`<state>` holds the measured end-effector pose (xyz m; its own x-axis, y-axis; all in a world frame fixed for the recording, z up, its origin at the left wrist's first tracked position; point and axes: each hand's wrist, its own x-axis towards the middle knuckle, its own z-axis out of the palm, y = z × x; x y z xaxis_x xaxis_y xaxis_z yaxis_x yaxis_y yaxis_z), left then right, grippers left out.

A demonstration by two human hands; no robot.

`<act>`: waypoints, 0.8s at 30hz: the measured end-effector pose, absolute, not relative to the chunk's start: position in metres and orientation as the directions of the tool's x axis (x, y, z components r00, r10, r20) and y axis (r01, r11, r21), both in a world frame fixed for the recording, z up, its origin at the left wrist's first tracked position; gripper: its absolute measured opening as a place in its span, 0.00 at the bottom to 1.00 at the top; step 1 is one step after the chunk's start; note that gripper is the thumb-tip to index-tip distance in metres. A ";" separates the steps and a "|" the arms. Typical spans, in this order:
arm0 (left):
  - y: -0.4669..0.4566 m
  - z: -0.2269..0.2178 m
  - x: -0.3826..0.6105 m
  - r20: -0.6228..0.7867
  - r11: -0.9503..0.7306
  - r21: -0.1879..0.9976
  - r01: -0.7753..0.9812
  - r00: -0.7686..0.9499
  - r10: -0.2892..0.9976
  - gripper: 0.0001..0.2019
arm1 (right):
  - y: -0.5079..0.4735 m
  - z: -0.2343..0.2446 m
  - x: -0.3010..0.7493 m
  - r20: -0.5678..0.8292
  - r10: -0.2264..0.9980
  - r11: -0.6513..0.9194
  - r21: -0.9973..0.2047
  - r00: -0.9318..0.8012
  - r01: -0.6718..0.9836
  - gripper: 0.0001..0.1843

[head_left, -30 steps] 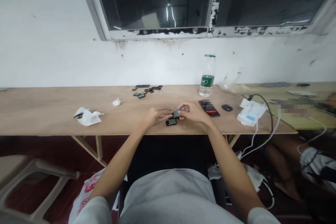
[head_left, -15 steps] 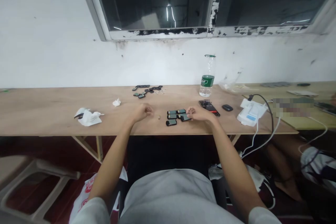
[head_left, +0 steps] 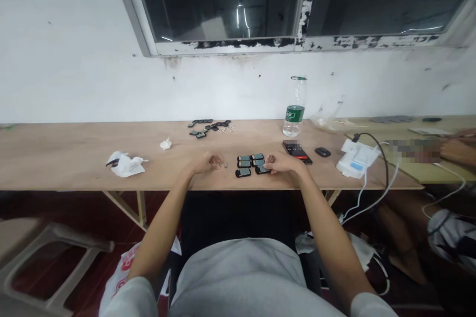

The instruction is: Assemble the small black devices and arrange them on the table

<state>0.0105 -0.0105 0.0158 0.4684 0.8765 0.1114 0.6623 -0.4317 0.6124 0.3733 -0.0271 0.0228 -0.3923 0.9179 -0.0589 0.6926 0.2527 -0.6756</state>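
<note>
Several small dark rectangular pieces [head_left: 248,163] with greenish faces lie grouped near the wooden table's [head_left: 74,153] front edge. My right hand [head_left: 283,163] rests just right of the group, its fingertips closed on the nearest piece [head_left: 262,169], which lies on the table. My left hand [head_left: 206,163] lies left of the group with its fingers curled in; what they hold, if anything, is hidden. A tiny tan bit [head_left: 225,164] sits on the table by its fingertips.
More dark pieces [head_left: 208,127] lie at the back. Also on the table are crumpled tissues [head_left: 124,164], a water bottle [head_left: 293,109], a phone [head_left: 296,152], a dark case [head_left: 322,151] and a white charger with cables [head_left: 355,161]. Another person's hand [head_left: 455,148] is at the far right. A plastic chair [head_left: 55,257] stands lower left.
A second ago both hands held one piece together above the table. That piece now lies with the group. My left hand moved away left, then crept back toward the tan bit.
</note>
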 end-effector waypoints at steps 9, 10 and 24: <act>-0.015 0.018 0.018 0.130 -0.483 0.595 0.643 0.516 0.847 0.17 | -0.024 0.019 0.361 0.269 0.938 0.337 -0.552 -0.219 0.763 0.06; -0.016 0.018 0.019 0.124 -0.485 0.594 0.642 0.523 0.843 0.17 | -0.024 0.018 0.358 0.284 0.938 0.330 -0.553 -0.200 0.765 0.07; -0.014 0.011 0.029 0.161 -0.503 0.592 0.629 0.519 0.839 0.21 | -0.016 0.003 0.356 0.179 0.960 0.279 -0.577 -0.214 0.768 0.14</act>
<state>0.0291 -0.0145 0.0106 0.5195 0.8393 0.1605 0.6295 -0.5029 0.5923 0.3561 -0.0165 0.0032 -0.2139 0.9603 0.1792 0.7681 0.2787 -0.5765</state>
